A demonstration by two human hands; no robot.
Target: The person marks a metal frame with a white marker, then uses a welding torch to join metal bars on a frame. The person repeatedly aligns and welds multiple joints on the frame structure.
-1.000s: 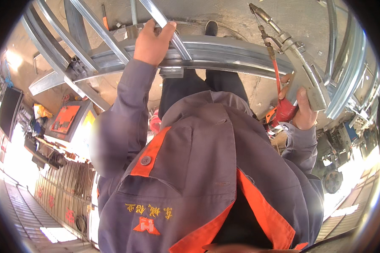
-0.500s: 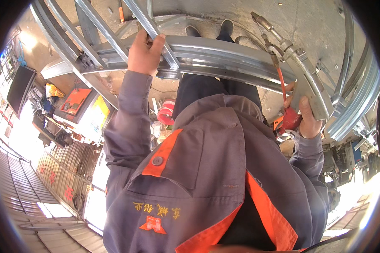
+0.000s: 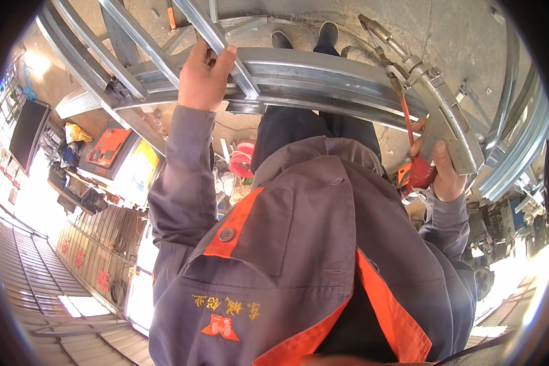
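Observation:
My left hand is closed on a slim galvanised metal bar. The bar's near end rests against a broad metal beam running across in front of my legs. On the right, my right hand grips a grey metal tool by its lower end. The tool has a long flat body, a rod-like head pointing away to the upper left, and a red hose along its side. Some right fingers are hidden behind it. The tool's exact kind is not clear.
More metal bars slope across at the upper left. A stack of long profiles lies at the right. Below the beam is a red roll. An orange-red panel stands at left. My shoes are on the concrete floor.
My left hand and the bar have shifted slightly left in the picture, along with the surrounding bars. Both hands keep their grip; the tool has hardly moved.

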